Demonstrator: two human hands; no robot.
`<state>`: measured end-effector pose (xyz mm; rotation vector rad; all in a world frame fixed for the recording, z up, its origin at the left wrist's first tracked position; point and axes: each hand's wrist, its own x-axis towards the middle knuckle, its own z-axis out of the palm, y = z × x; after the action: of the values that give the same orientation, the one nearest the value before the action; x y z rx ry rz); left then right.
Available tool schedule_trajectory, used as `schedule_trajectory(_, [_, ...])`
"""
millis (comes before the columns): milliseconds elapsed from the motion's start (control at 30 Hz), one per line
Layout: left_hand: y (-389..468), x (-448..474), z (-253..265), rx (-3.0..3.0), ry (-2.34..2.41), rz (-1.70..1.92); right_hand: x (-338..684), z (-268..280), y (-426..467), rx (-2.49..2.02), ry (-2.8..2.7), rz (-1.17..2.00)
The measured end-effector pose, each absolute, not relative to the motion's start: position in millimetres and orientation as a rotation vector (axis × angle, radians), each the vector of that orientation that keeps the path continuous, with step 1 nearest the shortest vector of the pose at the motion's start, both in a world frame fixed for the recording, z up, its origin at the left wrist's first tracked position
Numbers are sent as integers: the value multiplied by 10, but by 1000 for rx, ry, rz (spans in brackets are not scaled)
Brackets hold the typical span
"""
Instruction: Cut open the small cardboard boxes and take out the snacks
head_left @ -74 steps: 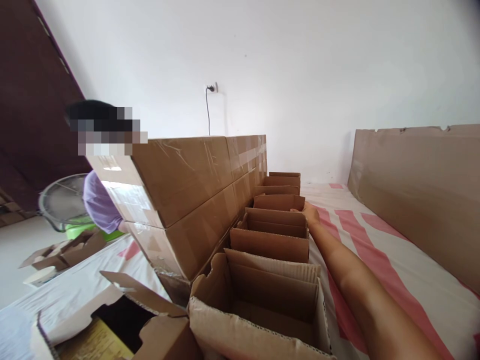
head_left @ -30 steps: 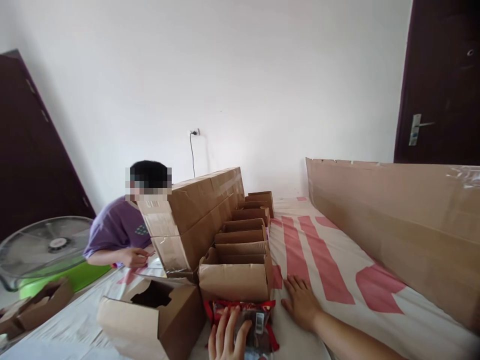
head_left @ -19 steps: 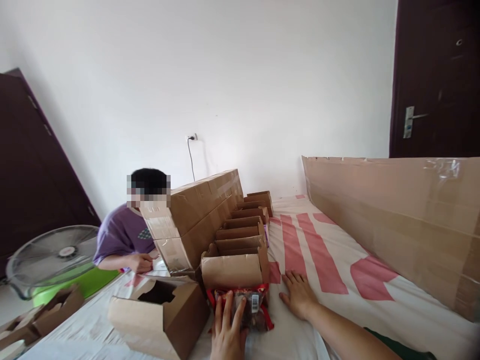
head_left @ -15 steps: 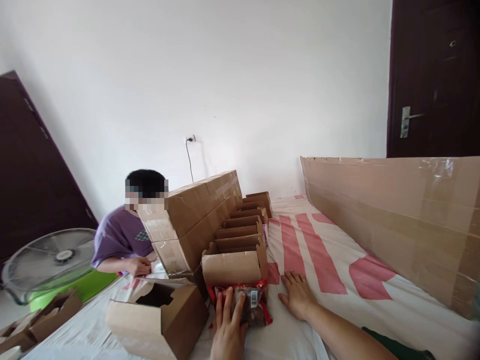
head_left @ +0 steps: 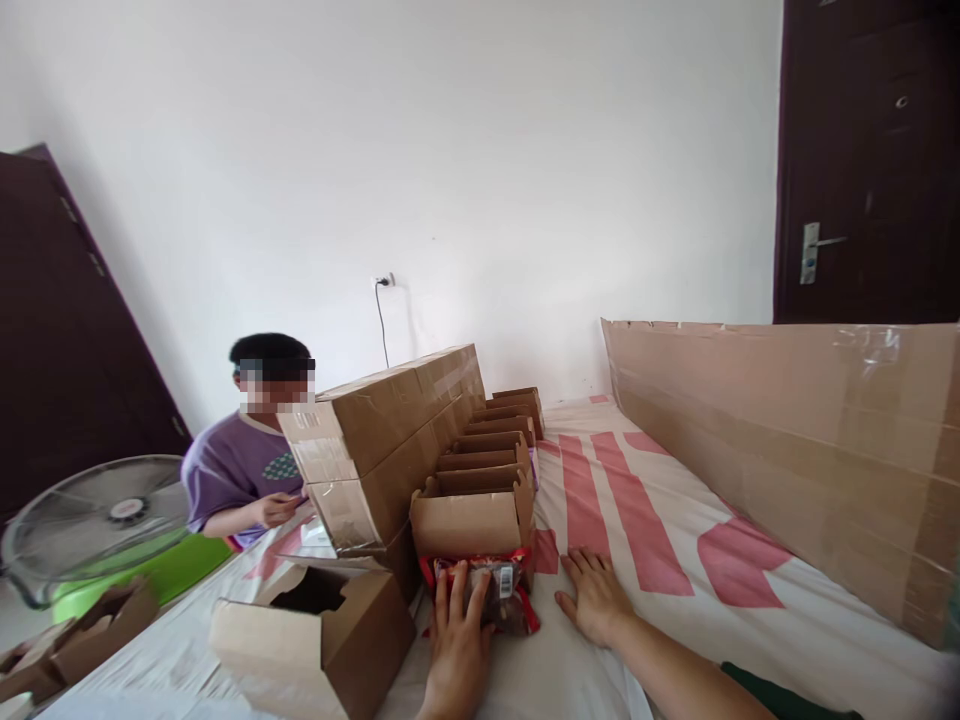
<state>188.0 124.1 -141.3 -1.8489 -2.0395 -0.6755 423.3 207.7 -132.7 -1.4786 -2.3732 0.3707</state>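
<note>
A clear packet with red edges and a white barcode label (head_left: pixel 512 597) lies against the front of a row of open cardboard boxes (head_left: pixel 466 520). My left hand (head_left: pixel 459 625) rests on the packet's left part with fingers stretched out over it. What fills the packet looks dark brown, but its kind is unclear. To the right of the packet, my right hand (head_left: pixel 596 595) lies flat on the white and red cloth (head_left: pixel 652 520), fingers spread and nothing held. Left of my left hand stands another open cardboard box (head_left: pixel 315 630).
Taped cartons (head_left: pixel 397 420) are stacked left of the row. A long cardboard panel (head_left: pixel 787 430) stands on the right. Across at the left sits a person in a purple shirt (head_left: pixel 240 475), near a fan (head_left: pixel 124 510) and a green surface (head_left: pixel 142 575). More boxes (head_left: pixel 105 635) sit at lower left.
My left hand and the packet have shifted slightly toward the box row. The person opposite has raised their head and hands a little. My right hand stays in place.
</note>
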Motion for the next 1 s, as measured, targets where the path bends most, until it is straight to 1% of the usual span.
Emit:
schedule_trajectory(267, [1333, 1987, -1277, -1730, -2188, -544, 4241, -1325, 2079, -1471, -2373, 363])
schedule_trajectory(633, [1465, 1956, -1120, -1719, -2224, -402, 4236, -1321, 2061, -1485, -2363, 347])
schedule_trajectory(1000, [1600, 1888, -1080, -1727, -2206, -385, 4241, -1327, 2067, -1504, -2364, 340])
